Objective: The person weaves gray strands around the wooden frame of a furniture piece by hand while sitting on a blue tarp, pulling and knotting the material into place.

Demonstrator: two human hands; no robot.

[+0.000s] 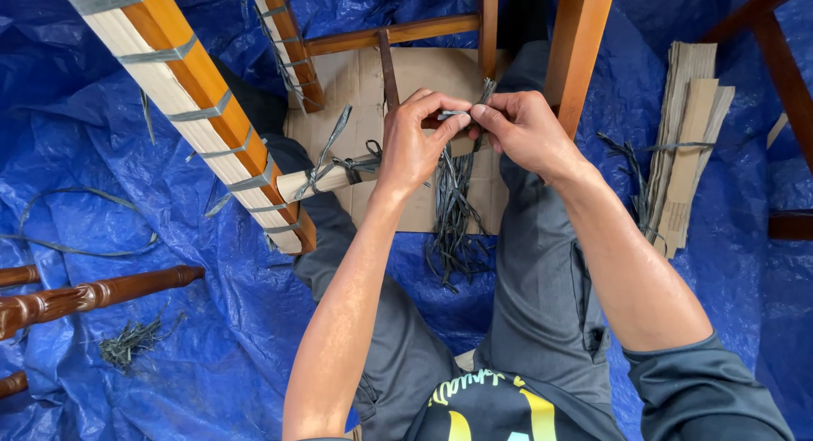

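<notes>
A bundle of grey straps (453, 212) is hung down over the lap, just in front of the cardboard sheet (423, 77). Its upper end is pinched by the left hand (415, 145) and the right hand (521, 128), fingertips meeting. Beyond the cardboard sheet, a wooden frame (576, 43) is seen.
</notes>
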